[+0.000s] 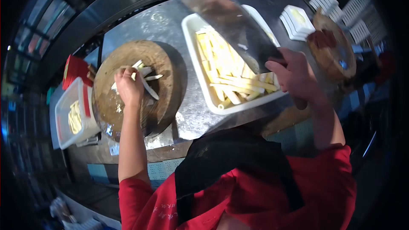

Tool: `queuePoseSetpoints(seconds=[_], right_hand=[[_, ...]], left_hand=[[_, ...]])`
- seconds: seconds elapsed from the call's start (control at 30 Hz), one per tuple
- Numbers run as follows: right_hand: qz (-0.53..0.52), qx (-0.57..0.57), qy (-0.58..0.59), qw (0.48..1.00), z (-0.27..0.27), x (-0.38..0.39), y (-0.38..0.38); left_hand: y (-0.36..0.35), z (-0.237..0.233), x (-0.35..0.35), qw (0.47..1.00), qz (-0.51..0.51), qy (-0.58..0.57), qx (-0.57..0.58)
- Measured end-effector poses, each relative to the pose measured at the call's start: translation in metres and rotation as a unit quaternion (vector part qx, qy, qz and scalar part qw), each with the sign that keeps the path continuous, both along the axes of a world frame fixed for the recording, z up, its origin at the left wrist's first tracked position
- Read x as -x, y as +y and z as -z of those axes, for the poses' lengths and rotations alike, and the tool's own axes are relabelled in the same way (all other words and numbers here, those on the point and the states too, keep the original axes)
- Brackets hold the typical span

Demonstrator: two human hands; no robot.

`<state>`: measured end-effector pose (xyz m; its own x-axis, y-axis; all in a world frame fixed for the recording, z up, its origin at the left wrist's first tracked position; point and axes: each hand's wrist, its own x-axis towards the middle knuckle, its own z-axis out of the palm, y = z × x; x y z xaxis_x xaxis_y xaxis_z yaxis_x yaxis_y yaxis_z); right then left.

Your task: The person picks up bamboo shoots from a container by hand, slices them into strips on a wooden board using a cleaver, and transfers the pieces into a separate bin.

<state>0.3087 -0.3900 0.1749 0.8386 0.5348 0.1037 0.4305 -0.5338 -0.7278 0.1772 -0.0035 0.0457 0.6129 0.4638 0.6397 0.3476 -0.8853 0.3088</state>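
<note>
My right hand [294, 74] grips the handle of a broad cleaver [226, 17], its blade raised over a white tray [200, 89]. Long pale-yellow vegetable strips [226, 59] fill that tray, some lying crosswise near its front end. On the round wooden chopping board [164, 98] at the left, my left hand [129, 86] has its fingers closed on pale vegetable pieces. A few white strips [151, 88] lie on the board just right of the hand.
A clear plastic tub [89, 121] with cut strips stands left of the board, a red box [72, 71] behind it. Stacked white dishes [296, 23] and another wooden board [347, 55] with dark red meat [321, 39] are at the right.
</note>
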Motion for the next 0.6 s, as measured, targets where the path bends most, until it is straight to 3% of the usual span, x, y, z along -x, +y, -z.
queuePoseSetpoints(seconds=[0.03, 0.1, 0.17, 0.23, 0.27, 0.33, 0.47, 0.53, 0.57, 0.6], right_hand=[[0.014, -0.002, 0.007, 1.000, -0.001, 0.004, -0.011], [0.094, -0.012, 0.121, 0.988, 0.001, 0.007, -0.033], [0.100, -0.066, 0.109, 0.987, 0.016, 0.010, -0.052], [0.123, -0.072, 0.158, 0.977, 0.022, 0.013, -0.067], [0.129, -0.075, 0.159, 0.976, 0.025, 0.014, -0.074], [0.128, -0.061, 0.165, 0.976, 0.030, 0.016, -0.084], [0.119, -0.080, 0.169, 0.975, 0.031, 0.016, -0.084], [0.118, -0.075, 0.172, 0.975, 0.024, 0.015, -0.077], [0.109, -0.076, 0.172, 0.976, 0.023, 0.013, -0.074], [0.102, -0.076, 0.170, 0.977, 0.023, 0.010, -0.070]], left_hand=[[-0.023, -0.013, -0.012, 0.998, 0.054, -0.012, 0.041], [-0.092, -0.038, -0.034, 0.959, 0.260, 0.049, 0.103], [-0.141, -0.043, -0.045, 0.864, 0.405, 0.250, 0.164], [-0.172, -0.032, -0.055, 0.781, 0.387, 0.464, 0.156], [-0.179, -0.024, -0.063, 0.779, 0.390, 0.467, 0.152], [-0.189, -0.017, -0.081, 0.690, 0.443, 0.571, 0.044], [-0.194, -0.040, -0.089, 0.652, 0.444, 0.614, 0.037], [-0.178, -0.065, -0.072, 0.722, 0.394, 0.560, 0.097], [-0.159, -0.069, -0.059, 0.751, 0.419, 0.506, 0.063], [-0.151, -0.101, -0.055, 0.725, 0.411, 0.547, 0.081]])
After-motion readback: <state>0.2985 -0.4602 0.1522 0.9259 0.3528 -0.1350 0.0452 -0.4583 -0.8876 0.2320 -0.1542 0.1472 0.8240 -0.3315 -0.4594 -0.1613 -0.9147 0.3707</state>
